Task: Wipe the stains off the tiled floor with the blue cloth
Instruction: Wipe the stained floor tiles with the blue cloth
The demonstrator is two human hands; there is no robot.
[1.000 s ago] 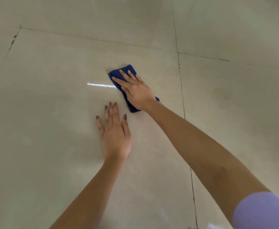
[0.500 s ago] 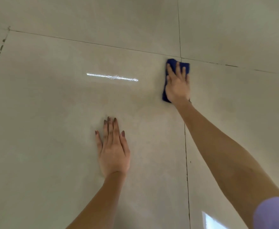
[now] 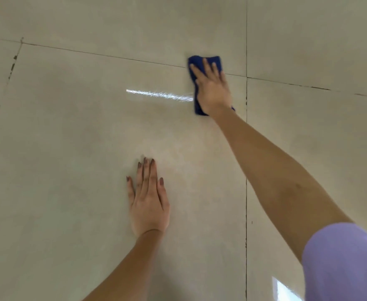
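The pale tiled floor fills the view, its dark grout lines crossing just right of the outstretched right arm, whose lilac sleeve shows at lower right. The left hand rests flat on the near tile, fingers straight, gripping nothing. The right hand presses down, fingers spread and uncurled, on the folded blue cloth (which lies across the far grout line), with a thin bright reflection just left of it.

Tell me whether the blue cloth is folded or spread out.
Folded into a compact pad: the blue cloth shows only as a narrow strip around the right hand, whose straight fingers press it to the floor.
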